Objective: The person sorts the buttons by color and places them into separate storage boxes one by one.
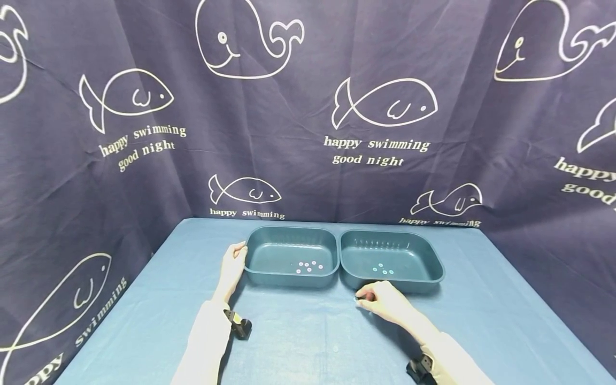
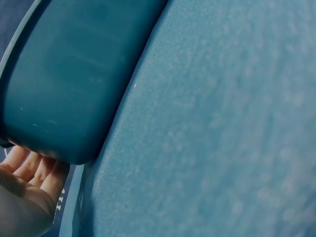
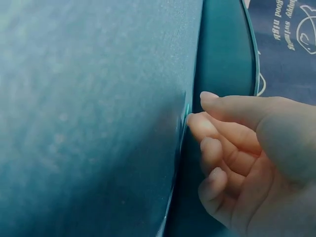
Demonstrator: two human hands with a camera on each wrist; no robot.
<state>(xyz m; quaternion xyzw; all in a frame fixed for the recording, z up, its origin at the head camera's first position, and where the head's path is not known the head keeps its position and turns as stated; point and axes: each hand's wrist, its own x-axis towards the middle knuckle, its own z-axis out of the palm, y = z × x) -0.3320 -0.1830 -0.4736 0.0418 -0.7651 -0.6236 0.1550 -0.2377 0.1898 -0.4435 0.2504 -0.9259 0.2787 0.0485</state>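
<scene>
My left hand (image 1: 234, 259) rests its fingers (image 2: 34, 168) against the outer left end of the left teal tray (image 1: 291, 279). Several small, pale pinkish round pieces (image 1: 307, 265) lie in that tray. My right hand (image 1: 387, 302) is low over the table in front of the right teal tray (image 1: 399, 286). At its thumb and index tips is a tiny light-blue piece (image 1: 356, 300). In the right wrist view, this teal piece (image 3: 187, 109) is beside the index fingertip, and thumb and index stand slightly apart. Several small, light-teal round pieces (image 1: 383, 270) lie in the right tray.
Both trays stand side by side near the back of a table with a light-blue cover (image 1: 298, 331). A dark-blue curtain (image 1: 308, 107) printed with white fish and whales hangs behind and at both sides. Each wrist wears a small black camera (image 1: 241, 326).
</scene>
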